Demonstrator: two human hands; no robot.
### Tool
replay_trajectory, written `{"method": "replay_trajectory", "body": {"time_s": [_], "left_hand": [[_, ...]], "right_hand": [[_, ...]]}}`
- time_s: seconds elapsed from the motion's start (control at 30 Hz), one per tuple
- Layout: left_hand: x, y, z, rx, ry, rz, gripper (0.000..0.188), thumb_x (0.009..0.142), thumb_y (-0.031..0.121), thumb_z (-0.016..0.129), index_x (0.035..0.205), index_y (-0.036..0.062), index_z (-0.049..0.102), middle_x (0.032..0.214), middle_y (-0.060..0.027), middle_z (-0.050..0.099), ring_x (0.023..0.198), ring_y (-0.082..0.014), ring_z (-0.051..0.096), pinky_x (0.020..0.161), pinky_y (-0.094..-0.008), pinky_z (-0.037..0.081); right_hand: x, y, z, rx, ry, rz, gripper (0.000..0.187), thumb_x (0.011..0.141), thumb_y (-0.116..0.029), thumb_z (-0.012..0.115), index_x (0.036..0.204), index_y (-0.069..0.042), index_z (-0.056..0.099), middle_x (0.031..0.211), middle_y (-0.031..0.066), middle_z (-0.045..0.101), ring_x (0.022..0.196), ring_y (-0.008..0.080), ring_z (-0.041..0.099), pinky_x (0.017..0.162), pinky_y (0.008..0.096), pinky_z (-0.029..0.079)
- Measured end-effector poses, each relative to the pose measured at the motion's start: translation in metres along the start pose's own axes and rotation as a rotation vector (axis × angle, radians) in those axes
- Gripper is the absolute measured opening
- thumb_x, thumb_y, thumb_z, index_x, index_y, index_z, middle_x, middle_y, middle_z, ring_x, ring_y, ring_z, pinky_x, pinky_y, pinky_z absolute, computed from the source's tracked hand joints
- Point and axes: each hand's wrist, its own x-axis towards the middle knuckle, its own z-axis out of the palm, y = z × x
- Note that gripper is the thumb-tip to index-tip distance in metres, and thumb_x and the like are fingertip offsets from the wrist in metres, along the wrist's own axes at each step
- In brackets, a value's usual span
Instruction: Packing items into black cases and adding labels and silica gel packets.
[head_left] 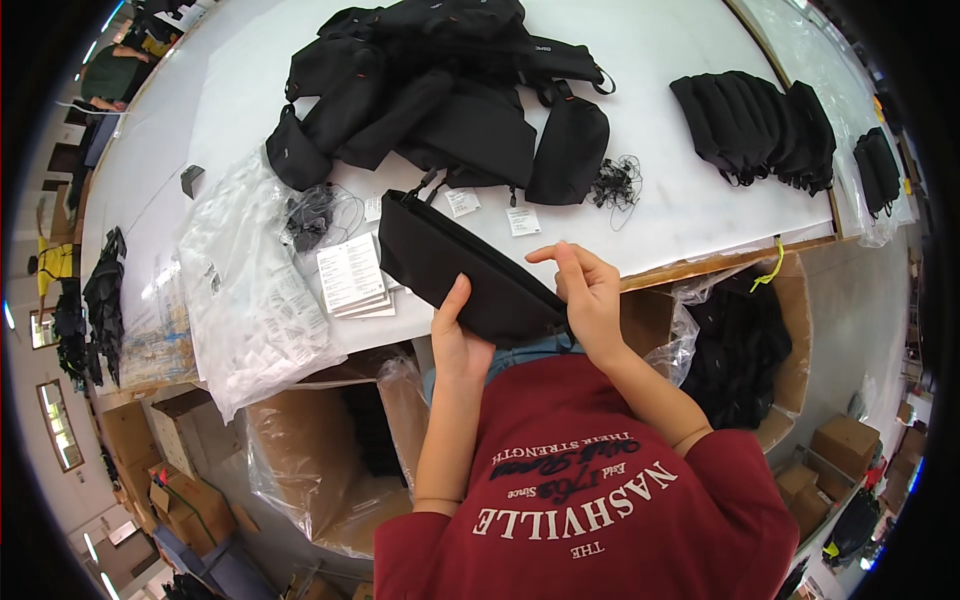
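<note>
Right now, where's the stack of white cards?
In the head view, the card stack lies left of centre on the table, between the clear plastic bag and the held black pouch.

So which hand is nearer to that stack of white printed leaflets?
The left hand: gripping the black fabric pouch, it is to the right of and slightly below the stack of white printed leaflets. The right hand is farther right, by the pouch's right end.

black pouch in the left grip, near white label stack
</note>
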Motion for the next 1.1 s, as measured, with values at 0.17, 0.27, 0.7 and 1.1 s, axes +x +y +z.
{"method": "replay_trajectory", "body": {"time_s": [0.17,0.27,0.7,1.1], "left_hand": [[-0.002,0.001,0.001,0.138,-0.018,0.136,0.042,0.085,0.01,0.064,0.123,0.0013,0.048,0.112,-0.0083,0.058,0.102,-0.0211,0.059,0.09,-0.0337,0.049],[-0.008,0.005,0.003,0.145,-0.13,0.077,0.044,0.083,0.01,0.065,0.123,0.0002,0.048,0.111,-0.0092,0.058,0.103,-0.0206,0.058,0.088,-0.0325,0.05],[-0.019,0.007,0.016,0.378,-0.193,-0.078,0.039,0.077,0.008,0.071,0.112,-0.0032,0.056,0.098,-0.0101,0.064,0.083,-0.0176,0.064,0.074,-0.0284,0.053],[-0.019,0.008,0.013,0.311,-0.16,-0.13,0.038,0.079,0.008,0.068,0.113,-0.0017,0.055,0.097,-0.0099,0.064,0.082,-0.0185,0.065,0.073,-0.029,0.054]], "right_hand": [[0.01,0.013,-0.012,-0.122,-0.201,0.148,0.03,0.097,-0.025,0.051,0.092,-0.002,0.07,0.055,-0.0103,0.033,0.051,0.0,0.027,0.046,0.022,0.02],[0.029,-0.002,-0.017,-0.28,-0.463,0.337,0.029,0.096,-0.026,0.052,0.094,-0.002,0.069,0.057,-0.0083,0.038,0.053,0.0021,0.033,0.048,0.0214,0.028],[0.056,-0.023,-0.003,-0.187,-0.112,-0.465,0.016,0.076,-0.006,0.072,0.092,-0.007,0.07,0.074,-0.0017,0.058,0.058,0.0037,0.048,0.052,0.0185,0.033],[0.048,-0.033,-0.014,-0.364,-0.143,-0.499,0.013,0.072,-0.001,0.074,0.074,-0.003,0.062,0.076,-0.0008,0.058,0.052,0.0016,0.04,0.046,0.0178,0.026]]}}
